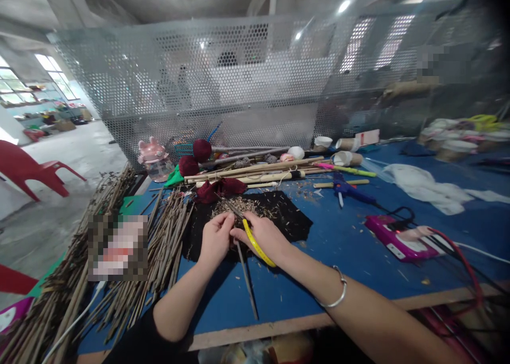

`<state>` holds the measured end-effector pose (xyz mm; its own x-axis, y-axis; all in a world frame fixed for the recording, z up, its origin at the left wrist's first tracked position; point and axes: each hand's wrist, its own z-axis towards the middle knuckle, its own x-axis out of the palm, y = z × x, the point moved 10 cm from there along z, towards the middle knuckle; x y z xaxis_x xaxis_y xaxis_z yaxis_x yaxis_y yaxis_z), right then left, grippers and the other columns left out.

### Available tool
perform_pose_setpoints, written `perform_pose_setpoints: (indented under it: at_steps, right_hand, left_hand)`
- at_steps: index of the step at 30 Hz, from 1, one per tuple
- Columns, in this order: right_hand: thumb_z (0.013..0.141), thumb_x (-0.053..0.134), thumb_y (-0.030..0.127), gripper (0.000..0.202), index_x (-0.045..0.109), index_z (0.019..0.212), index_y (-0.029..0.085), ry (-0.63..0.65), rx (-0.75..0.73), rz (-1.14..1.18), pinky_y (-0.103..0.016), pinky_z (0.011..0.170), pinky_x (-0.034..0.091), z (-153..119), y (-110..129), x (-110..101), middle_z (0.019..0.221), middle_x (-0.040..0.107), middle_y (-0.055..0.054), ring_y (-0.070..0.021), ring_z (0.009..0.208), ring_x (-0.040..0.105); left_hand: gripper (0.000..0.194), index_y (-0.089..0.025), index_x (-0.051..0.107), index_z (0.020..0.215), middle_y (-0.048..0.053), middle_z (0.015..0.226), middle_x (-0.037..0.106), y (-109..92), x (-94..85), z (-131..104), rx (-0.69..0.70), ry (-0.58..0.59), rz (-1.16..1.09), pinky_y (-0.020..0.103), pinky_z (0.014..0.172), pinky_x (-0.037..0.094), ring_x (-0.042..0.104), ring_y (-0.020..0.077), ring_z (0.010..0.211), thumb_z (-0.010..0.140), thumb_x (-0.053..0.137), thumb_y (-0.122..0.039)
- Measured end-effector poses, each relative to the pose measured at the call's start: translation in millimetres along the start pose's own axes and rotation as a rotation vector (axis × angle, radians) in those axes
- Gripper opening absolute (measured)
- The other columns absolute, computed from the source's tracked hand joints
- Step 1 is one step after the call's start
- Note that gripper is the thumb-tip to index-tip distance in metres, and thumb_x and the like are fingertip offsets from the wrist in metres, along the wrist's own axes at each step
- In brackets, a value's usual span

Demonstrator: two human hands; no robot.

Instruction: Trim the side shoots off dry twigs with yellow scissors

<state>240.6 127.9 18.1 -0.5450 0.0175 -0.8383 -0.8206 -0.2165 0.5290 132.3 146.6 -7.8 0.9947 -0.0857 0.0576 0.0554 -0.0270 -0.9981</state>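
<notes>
Looks like the snipping step: right hand (266, 237) clamped round yellow-handled metal scissors (257, 243), left hand (215, 240) pinched together, can't tell on what, by the top of a thin grey-brown wooden stick (247, 281) slanting over the blue worktop (306, 287). Another cut probably calls for keeping that stick steady

- Scissors (254, 243), centre: yellow plastic handle, metal blades
- Stick (247, 281), lower centre: matt wood
- Cloth (289, 215), centre: matt black fabric
- Screen (179, 101), top: perforated metal
- Chair (16, 164), far left: smooth plastic
</notes>
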Motion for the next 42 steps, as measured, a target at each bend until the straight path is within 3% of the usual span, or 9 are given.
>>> perform_pose_setpoints:
  at_steps: [11, 18, 22, 29, 36, 42]
  right_hand:
    - [0.073, 0.046, 0.065, 0.05, 0.047, 0.095, 0.02, -0.01, -0.042, -0.088, -0.025, 0.056, 0.03, -1, 6, -7, 0.081, 0.062, -0.005, -0.0208, 0.075, 0.06]
    - [0.076, 0.046, 0.061, 0.045, 0.049, 0.097, 0.021, -0.014, 0.015, -0.085, -0.024, 0.056, 0.03, 2, -2, -6, 0.075, 0.062, -0.003, -0.0193, 0.071, 0.06]
    - [0.075, 0.051, 0.057, 0.043, 0.048, 0.099, 0.022, -0.013, 0.006, -0.082, -0.023, 0.056, 0.031, 2, -3, -3, 0.073, 0.061, -0.002, -0.0191, 0.072, 0.06]
    - [0.072, 0.056, 0.054, 0.046, 0.045, 0.1, 0.019, -0.08, -0.096, -0.041, -0.027, 0.068, 0.037, 1, 7, -5, 0.094, 0.057, -0.007, -0.0209, 0.087, 0.055]
    - [0.077, 0.051, 0.049, 0.036, 0.047, 0.098, 0.02, -0.062, -0.058, -0.015, -0.024, 0.059, 0.035, 2, 4, 0, 0.081, 0.059, -0.005, -0.0188, 0.072, 0.057]
    - [0.078, 0.049, 0.05, 0.034, 0.05, 0.098, 0.021, -0.055, -0.053, -0.01, -0.023, 0.056, 0.034, 5, 1, 1, 0.071, 0.062, -0.004, -0.0188, 0.063, 0.059]
  left_hand:
    - [0.033, -0.013, 0.059, 0.077, -0.004, 0.05, 0.049, -10, -2.2, 1, 0.103, 0.018, 0.078, 0.017, 0.038, 0.032, 0.039, 0.0057, 0.039, 0.076, 0.053, -0.045]
    - [0.04, -0.013, 0.056, 0.093, -0.006, 0.05, 0.048, 1, 1.0, 3, -0.008, 0.034, -0.07, 0.017, 0.036, 0.031, 0.038, 0.0055, 0.037, 0.072, 0.057, -0.047]
    - [0.038, -0.012, 0.057, 0.088, -0.005, 0.05, 0.048, 1, -1.5, 4, 0.006, 0.019, -0.07, 0.016, 0.036, 0.031, 0.037, 0.005, 0.037, 0.072, 0.057, -0.046]
    - [0.031, -0.011, 0.062, 0.078, -0.001, 0.053, 0.055, -12, -7.8, 3, 0.13, -0.022, 0.061, 0.018, 0.048, 0.038, 0.046, 0.0074, 0.047, 0.073, 0.057, -0.04]
    - [0.032, -0.01, 0.064, 0.079, -0.001, 0.053, 0.054, -13, -8.2, 2, 0.146, -0.034, 0.056, 0.02, 0.047, 0.037, 0.045, 0.0086, 0.047, 0.074, 0.056, -0.04]
    - [0.031, -0.011, 0.067, 0.083, 0.003, 0.065, 0.061, -13, -13.6, 4, 0.169, -0.083, 0.095, 0.021, 0.056, 0.04, 0.05, 0.0112, 0.057, 0.074, 0.055, -0.038]
